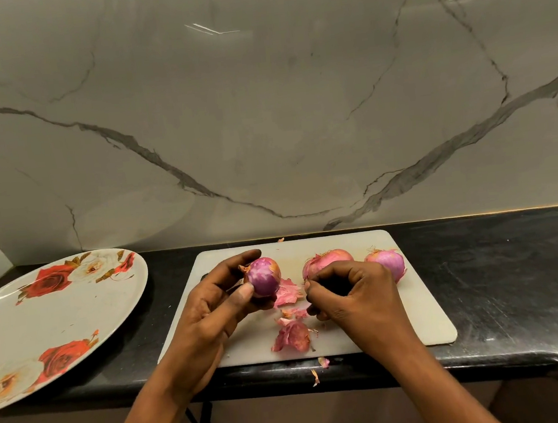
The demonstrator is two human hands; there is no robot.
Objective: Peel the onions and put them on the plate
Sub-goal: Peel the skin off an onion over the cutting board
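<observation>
Left hand [212, 308] fingers are curled round one partly peeled onion [263, 276], held over the cutting board [419, 317]. Right hand [352, 296] fingers are curled; contents cannot be told. Two more are laid on the board: middle onion [327, 259], right onion [388, 262]. One plate [25, 334] is set apart, left.

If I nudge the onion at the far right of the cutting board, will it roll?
Probably: the rightmost onion looks round and sits loose on the flat cutting board. Its papery skin seems mostly on, so it likely feels dry, though flakes may shed.
</observation>
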